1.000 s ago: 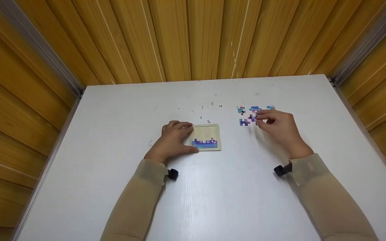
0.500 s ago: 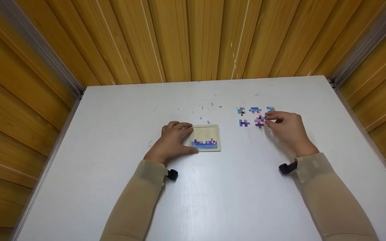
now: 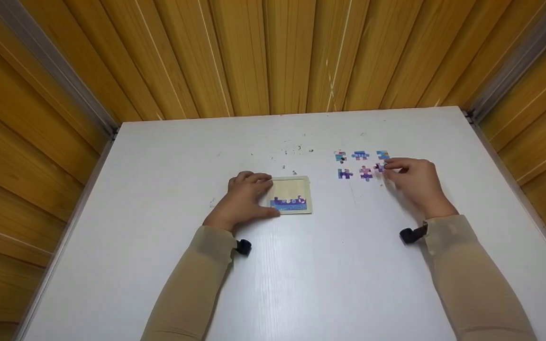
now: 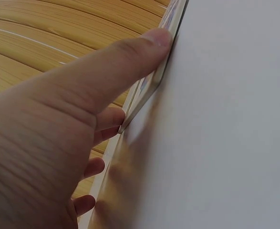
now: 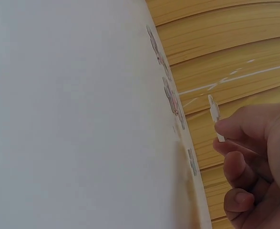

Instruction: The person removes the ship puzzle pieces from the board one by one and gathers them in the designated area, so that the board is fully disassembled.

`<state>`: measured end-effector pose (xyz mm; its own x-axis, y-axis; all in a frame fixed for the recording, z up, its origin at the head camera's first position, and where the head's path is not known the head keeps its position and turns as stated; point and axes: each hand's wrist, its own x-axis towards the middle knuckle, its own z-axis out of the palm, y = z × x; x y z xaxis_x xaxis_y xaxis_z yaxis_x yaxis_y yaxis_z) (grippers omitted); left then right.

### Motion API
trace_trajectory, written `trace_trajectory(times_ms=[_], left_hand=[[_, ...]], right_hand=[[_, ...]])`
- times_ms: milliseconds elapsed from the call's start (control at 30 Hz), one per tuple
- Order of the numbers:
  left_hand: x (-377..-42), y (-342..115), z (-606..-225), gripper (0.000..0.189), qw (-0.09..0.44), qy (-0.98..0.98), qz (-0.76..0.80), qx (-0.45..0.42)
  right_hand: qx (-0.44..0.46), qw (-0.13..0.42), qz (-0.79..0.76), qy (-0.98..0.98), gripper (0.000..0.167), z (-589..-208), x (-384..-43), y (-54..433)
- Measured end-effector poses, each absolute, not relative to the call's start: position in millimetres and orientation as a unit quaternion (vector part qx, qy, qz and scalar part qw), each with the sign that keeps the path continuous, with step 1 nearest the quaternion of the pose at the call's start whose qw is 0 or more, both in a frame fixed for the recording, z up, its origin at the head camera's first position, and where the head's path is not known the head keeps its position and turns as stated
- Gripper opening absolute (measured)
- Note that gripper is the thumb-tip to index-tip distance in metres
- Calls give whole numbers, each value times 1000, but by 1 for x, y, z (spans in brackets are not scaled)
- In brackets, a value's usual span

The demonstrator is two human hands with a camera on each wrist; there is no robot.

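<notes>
My left hand [image 3: 246, 196] holds the left side of a small square puzzle tray [image 3: 309, 195], its thumb at the near edge and fingers at the far corner. Joined blue and purple puzzle pieces [image 3: 288, 204] fill the tray's near part; pale board shows above them. In the left wrist view the thumb presses on the tray's rim [image 4: 151, 85]. Between thumb and index finger my right hand [image 3: 415, 182] pinches a pink-purple puzzle piece [image 3: 379, 167]. The right wrist view shows that puzzle piece [image 5: 214, 114] edge-on, raised off the table.
Loose puzzle pieces lie left of and beyond my right hand: a purple one [image 3: 345, 174], a pink-purple one [image 3: 366, 173], and blue ones [image 3: 360, 155] behind. Dark specks dot the white table [image 3: 301, 274]. Yellow wood-look panels [image 3: 282, 57] stand along its far edge.
My right hand has moved right with its piece, off the other loose pieces, so the pink-purple one beneath now shows fully. My left hand and the tray have stayed put.
</notes>
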<state>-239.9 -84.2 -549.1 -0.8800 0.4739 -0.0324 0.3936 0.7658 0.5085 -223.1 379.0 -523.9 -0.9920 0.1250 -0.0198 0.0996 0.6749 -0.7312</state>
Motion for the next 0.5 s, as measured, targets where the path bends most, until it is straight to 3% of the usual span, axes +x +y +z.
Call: trace_trajectory(times_ms=[500], left_hand=[[-239, -85, -547, 92, 82, 935, 255, 232]], right_hand=[[-68, 21, 386, -920, 27, -528, -223, 388]])
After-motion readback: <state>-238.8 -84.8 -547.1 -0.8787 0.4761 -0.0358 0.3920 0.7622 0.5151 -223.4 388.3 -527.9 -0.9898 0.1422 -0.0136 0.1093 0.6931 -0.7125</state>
